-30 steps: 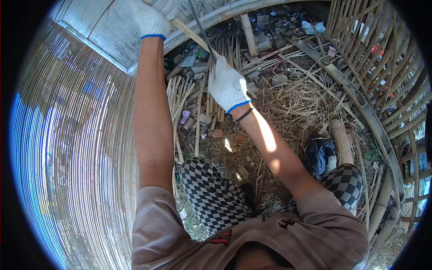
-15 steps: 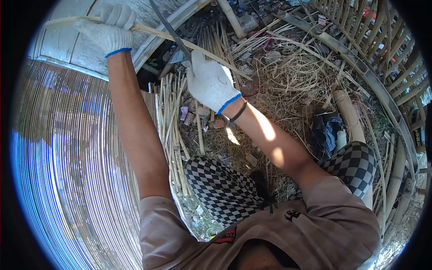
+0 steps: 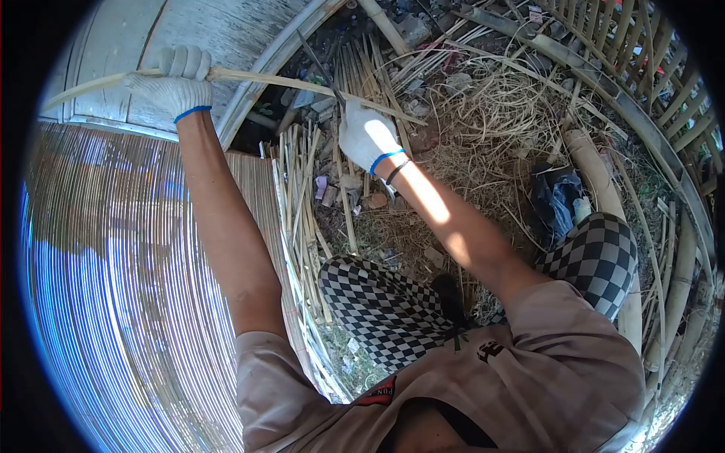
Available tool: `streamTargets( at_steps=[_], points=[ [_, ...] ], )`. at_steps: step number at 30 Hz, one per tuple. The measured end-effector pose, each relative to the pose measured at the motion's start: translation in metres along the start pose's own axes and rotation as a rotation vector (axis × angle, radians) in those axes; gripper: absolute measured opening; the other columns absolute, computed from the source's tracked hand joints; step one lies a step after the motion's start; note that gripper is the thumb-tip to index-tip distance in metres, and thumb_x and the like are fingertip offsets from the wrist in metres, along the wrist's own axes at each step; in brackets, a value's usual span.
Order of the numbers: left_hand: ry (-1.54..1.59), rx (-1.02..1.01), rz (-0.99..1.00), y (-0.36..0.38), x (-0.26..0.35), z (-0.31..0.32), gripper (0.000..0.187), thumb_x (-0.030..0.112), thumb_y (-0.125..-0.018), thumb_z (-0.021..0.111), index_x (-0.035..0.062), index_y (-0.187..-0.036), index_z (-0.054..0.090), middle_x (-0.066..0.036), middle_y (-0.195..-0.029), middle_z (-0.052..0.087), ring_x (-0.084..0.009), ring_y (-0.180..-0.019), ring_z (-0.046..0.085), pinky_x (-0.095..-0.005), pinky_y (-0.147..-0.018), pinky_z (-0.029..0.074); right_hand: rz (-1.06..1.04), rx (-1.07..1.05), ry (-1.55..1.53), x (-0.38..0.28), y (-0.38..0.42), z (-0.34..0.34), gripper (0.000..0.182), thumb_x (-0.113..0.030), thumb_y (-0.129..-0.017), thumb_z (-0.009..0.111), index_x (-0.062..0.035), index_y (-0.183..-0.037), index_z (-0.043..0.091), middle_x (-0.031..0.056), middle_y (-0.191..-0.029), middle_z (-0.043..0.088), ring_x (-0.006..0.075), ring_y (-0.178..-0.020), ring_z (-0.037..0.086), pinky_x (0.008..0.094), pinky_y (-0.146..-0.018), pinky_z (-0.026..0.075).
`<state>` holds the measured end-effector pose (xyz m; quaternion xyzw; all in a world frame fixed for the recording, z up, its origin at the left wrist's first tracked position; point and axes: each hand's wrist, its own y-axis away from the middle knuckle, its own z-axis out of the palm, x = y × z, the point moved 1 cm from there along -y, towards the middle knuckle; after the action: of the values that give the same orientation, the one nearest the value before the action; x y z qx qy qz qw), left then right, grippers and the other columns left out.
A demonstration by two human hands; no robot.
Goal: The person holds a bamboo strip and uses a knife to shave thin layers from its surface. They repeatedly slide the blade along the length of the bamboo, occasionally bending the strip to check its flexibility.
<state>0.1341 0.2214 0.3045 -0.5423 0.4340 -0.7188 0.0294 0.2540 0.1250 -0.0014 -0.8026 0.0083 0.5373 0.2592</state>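
Note:
My left hand [image 3: 175, 81], in a white knit glove with a blue cuff, is wrapped round a long pale bamboo strip [image 3: 264, 78] at the upper left. The strip runs from the left edge across to the upper middle. My right hand [image 3: 368, 134], gloved the same way, is closed on the handle of a long dark blade [image 3: 316, 59]. The blade points up and left and crosses the strip close to that hand. The handle is mostly hidden in the glove.
A white wooden panel [image 3: 204, 34] stands behind my left hand. A slatted screen [image 3: 128, 264] fills the left side. Curly shavings [image 3: 506, 109], a dark plastic bag [image 3: 555, 198] and bamboo poles [image 3: 593, 170] lie to the right, with a bamboo lattice [image 3: 683, 113] beyond.
The blade and my right hand have moved a little right and down. My left hand has shifted slightly left and down with the strip. The whole view has shifted slightly.

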Motion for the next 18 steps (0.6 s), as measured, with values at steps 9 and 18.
streamTargets(
  at_steps=[9, 18],
  points=[
    [-0.155, 0.283, 0.032, -0.005, -0.006, 0.037, 0.078, 0.088, -0.093, 0.011, 0.0180, -0.060, 0.026, 0.002, -0.049, 0.020, -0.0135, -0.044, 0.012, -0.0281, -0.042, 0.013, 0.044, 0.007, 0.023, 0.030, -0.015, 0.005, 0.029, -0.021, -0.096, 0.056, 0.0011, -0.113, 0.054, 0.0271, -0.081, 0.069, 0.0445, -0.080, 0.071, 0.0530, -0.071, 0.057],
    [0.012, 0.056, -0.035, -0.006, 0.006, -0.006, 0.079, 0.089, -0.092, 0.010, 0.0182, -0.061, 0.025, 0.001, -0.051, 0.019, -0.0132, -0.047, 0.013, -0.0283, -0.042, 0.013, -0.012, -0.076, 0.182, 0.051, -0.012, 0.027, 0.024, -0.019, -0.096, 0.057, 0.0024, -0.106, 0.058, 0.0248, -0.081, 0.070, 0.0418, -0.076, 0.071, 0.0511, -0.065, 0.058]
  ],
)
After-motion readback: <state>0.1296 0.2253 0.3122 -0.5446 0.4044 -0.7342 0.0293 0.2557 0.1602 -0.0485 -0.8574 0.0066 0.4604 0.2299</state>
